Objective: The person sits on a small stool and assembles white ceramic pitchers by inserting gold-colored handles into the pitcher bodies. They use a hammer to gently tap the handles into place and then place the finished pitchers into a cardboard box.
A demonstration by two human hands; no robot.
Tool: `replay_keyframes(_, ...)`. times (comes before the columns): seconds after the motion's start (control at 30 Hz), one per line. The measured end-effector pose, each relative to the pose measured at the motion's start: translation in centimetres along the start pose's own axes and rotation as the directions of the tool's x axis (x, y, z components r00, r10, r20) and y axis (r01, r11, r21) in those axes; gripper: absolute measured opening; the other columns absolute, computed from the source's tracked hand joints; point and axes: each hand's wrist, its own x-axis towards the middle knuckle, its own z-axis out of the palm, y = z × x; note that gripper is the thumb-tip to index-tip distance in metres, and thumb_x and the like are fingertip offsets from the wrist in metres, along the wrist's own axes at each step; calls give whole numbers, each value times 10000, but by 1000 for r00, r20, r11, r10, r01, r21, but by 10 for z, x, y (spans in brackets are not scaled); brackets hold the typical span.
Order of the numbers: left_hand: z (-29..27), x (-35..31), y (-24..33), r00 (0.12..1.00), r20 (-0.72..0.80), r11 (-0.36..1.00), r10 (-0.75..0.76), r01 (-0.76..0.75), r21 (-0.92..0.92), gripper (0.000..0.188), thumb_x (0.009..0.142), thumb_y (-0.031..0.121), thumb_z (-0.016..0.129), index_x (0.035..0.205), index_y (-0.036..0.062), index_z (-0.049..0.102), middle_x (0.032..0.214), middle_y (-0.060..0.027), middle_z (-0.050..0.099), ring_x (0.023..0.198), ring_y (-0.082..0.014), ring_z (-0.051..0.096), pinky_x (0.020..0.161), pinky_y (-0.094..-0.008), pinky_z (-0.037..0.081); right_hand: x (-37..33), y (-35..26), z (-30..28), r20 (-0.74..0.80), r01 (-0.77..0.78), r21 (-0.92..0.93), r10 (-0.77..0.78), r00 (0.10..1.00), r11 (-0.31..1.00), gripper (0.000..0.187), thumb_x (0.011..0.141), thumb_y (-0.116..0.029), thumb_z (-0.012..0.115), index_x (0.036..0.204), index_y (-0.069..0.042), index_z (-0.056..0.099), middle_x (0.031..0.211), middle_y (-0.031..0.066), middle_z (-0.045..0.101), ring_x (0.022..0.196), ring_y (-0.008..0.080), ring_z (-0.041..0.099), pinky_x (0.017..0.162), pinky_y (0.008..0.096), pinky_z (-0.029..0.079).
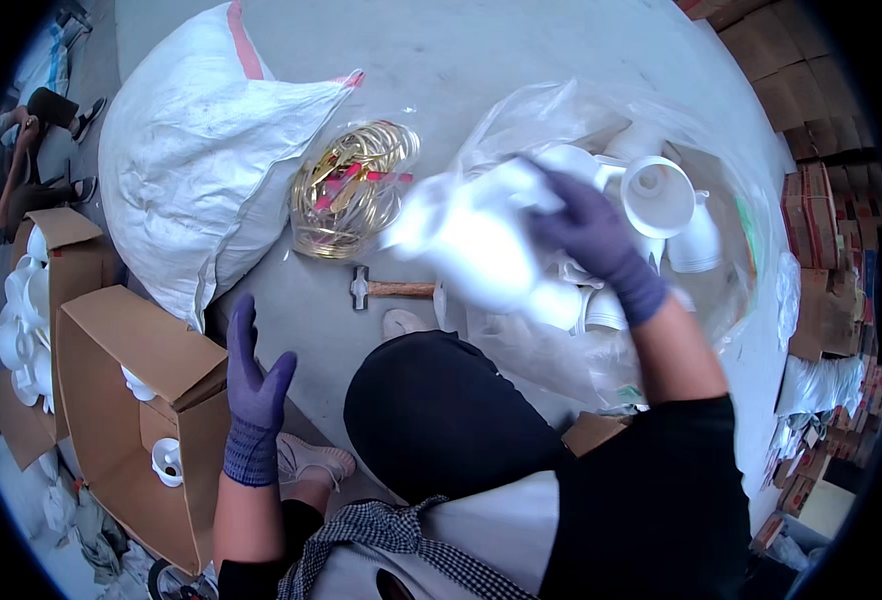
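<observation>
My right hand, in a purple glove, grips a white plastic vessel smeared by motion, so its exact kind is unclear. It is held above the left side of a large clear plastic bag. Similar white vessels fill the bag, some with round open mouths. My left hand, also gloved, is raised with thumb and fingers apart and nothing in it. Beside it stands an open cardboard box with a small white cup-like piece inside and another white piece near its far flap.
A hammer lies on the floor ahead, below a clear bag of gold-coloured rings. A big white woven sack stands far left. Another box holds white pieces. Stacked cartons line the right; a person sits far left.
</observation>
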Motion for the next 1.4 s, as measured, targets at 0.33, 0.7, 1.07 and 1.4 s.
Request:
replay_keyframes(0.33, 21, -64, -64, 970, 103, 976, -218, 215, 47, 721, 836, 150, 703, 1478, 45, 394, 1448, -162, 463, 1332, -302, 451, 1123, -429, 346, -102, 72, -99, -251, -200, -935, -151, 956, 292, 908, 726, -453, 755, 1493, -127, 394, 1518, 176, 378, 1410, 426, 300, 1161, 597, 183)
replay_keyframes(0.7, 15, -81, -50, 986, 161, 971, -41, 1, 239, 669, 855, 276, 734, 1413, 30, 459, 1405, -199, 496, 1302, -332, 484, 1117, -412, 365, -151, 257, -99, -267, -271, -963, 121, 956, 14, 702, 863, -359, 592, 1514, -198, 384, 1557, 118, 371, 1413, 338, 341, 1195, 592, 57)
replay_keyframes(1.07, -255, -99, -116, 849, -529, 714, 4, 368, 596, 422, 819, 252, 696, 1201, 77, 651, 1166, -146, 663, 1083, -334, 629, 986, -389, 480, -40, 111, 103, 95, 203, -557, -181, 979, 805, 400, 875, -133, 614, 1249, 6, 586, 1284, 214, 552, 1207, 345, 527, 1040, 443, 407)
replay_keyframes(1.4, -278, -132, -316, 286, 50, 272, -957, 826, 493, 767, 821, 756, 537, 1095, 65, 727, 1058, -153, 687, 919, -260, 660, 817, -404, 524, 88, 205, 258, 376, 93, -849, 471, 798, 520, 697, 756, -180, 704, 1401, -51, 473, 1288, 223, 564, 1200, 380, 559, 1031, 456, 452)
